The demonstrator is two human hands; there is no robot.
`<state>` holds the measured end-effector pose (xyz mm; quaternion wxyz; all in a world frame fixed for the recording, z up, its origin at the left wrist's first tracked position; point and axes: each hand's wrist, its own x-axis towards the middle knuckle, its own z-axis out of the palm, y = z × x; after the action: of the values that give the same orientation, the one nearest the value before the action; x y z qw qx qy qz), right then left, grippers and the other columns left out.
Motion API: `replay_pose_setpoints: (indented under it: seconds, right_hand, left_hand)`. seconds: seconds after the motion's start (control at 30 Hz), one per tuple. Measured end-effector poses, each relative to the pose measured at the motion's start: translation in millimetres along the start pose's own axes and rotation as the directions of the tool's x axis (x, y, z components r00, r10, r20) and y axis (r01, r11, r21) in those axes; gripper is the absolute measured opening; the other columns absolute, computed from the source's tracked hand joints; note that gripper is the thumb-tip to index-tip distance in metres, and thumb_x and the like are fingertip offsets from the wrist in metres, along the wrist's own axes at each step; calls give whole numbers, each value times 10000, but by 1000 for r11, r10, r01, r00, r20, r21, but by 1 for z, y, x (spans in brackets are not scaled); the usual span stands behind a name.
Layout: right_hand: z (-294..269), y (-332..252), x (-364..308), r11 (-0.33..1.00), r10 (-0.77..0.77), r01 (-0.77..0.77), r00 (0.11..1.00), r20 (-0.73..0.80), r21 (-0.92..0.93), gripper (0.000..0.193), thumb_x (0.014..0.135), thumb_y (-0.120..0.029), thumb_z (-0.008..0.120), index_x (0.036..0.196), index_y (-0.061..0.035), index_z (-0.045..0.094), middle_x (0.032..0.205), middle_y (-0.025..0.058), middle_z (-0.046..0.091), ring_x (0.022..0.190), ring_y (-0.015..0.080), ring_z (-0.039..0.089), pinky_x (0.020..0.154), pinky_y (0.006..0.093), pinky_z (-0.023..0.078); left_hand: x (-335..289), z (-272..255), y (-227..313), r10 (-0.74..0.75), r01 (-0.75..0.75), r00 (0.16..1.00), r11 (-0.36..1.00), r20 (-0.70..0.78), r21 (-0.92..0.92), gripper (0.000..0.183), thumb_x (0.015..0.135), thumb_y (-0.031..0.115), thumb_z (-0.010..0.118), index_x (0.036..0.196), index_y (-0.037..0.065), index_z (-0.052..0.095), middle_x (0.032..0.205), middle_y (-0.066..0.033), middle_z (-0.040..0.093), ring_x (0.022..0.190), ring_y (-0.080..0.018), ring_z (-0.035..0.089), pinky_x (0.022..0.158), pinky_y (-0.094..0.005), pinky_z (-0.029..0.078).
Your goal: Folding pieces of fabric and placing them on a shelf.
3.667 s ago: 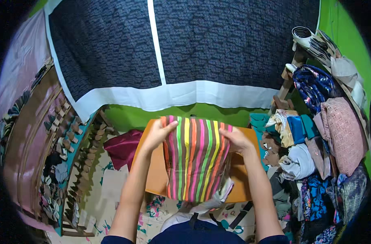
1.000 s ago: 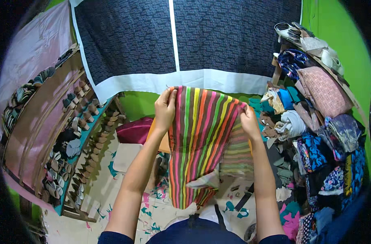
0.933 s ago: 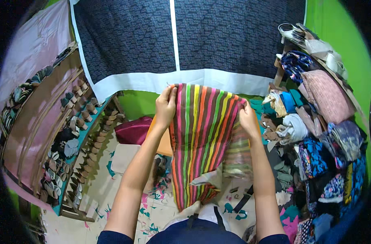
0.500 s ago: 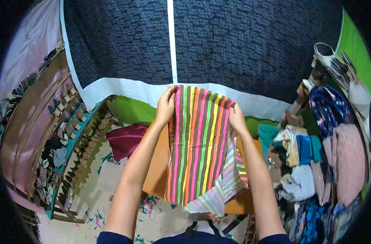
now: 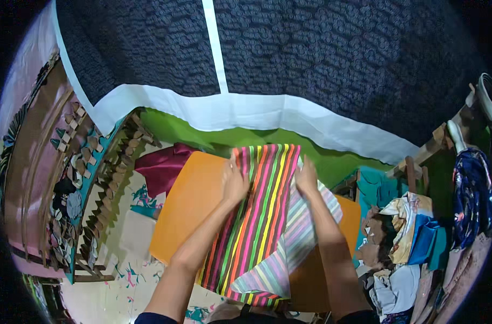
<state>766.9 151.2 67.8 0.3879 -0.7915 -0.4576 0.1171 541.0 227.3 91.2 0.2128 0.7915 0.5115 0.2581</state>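
Note:
A striped cloth [image 5: 259, 210] in pink, green, yellow, orange and brown hangs over the orange table [image 5: 175, 205]. Its paler reverse side [image 5: 267, 272] shows where the lower right part folds over. My left hand [image 5: 236, 181] is closed on the cloth's left edge, near the top. At the opposite edge my right hand [image 5: 306, 177] grips the fabric, its fingers somewhat blurred by motion. The cloth's lower end reaches past the table's near edge, close to my body.
A maroon cloth [image 5: 164, 167] lies at the table's far left corner. Farther left stands a wooden rack [image 5: 103, 189] with many pegs. Piled fabrics [image 5: 399, 281] fill the right side. A dark patterned curtain [image 5: 310, 59] with white borders hangs ahead. Fabric scraps [image 5: 130, 275] litter the floor.
Both hands have come down and nearer to me, with the cloth lowered toward the table. More of the orange tabletop shows on the left. The view has shifted slightly.

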Motion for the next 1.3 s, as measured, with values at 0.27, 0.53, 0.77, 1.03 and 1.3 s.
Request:
replay_pose_setpoints:
  seconds: [0.27, 0.53, 0.77, 1.03, 1.3]
  right_hand:
    - [-4, -39, -236, 875, -380, 482, 748, 544, -53, 704, 737, -441, 591, 1288, -60, 373, 1298, 217, 336, 1236, 359, 292, 986, 611, 158]
    - [-1, -35, -327, 744, -395, 633, 675, 623, -214, 574, 767, -445, 529, 1236, -122, 457, 1312, 207, 365, 1265, 313, 294, 988, 589, 197]
    - [3, -36, -327, 657, -546, 710, 680, 489, -253, 473, 771, -287, 550, 1217, -146, 478, 1259, 108, 455, 1177, 281, 404, 977, 498, 286]
    - [5, -59, -352, 735, -456, 666, 627, 631, -130, 523, 786, -386, 540, 1204, -77, 478, 1244, 110, 453, 1209, 237, 371, 1006, 489, 240]
    - [-55, -35, -302, 237, 530, -780, 604, 596, 580, 312, 926, -252, 392, 1128, -51, 520, 1119, 135, 532, 1002, 254, 543, 834, 389, 456]
  left_hand:
    - [-195, -25, -16, 290, -368, 848, 924, 444, 100, 471, 859, 157, 423, 1301, 15, 338, 1369, -157, 309, 1269, -309, 285, 1036, -482, 197]
    - [-259, -39, -53, 230, -376, 848, 896, 478, 235, 491, 858, 271, 442, 1291, 48, 379, 1364, -125, 337, 1259, -284, 307, 1035, -466, 203]
    - [-263, -37, -58, 276, -403, 857, 886, 436, 230, 500, 860, 294, 432, 1303, 71, 365, 1370, -121, 327, 1258, -271, 306, 1035, -457, 203]
    - [-261, -37, -60, 297, -415, 860, 880, 416, 231, 497, 867, 288, 421, 1312, 79, 353, 1380, -114, 314, 1266, -255, 299, 1040, -446, 204]
    - [-266, -36, -70, 319, -433, 859, 870, 399, 236, 497, 872, 294, 412, 1312, 70, 355, 1389, -112, 295, 1274, -247, 287, 1034, -453, 215]
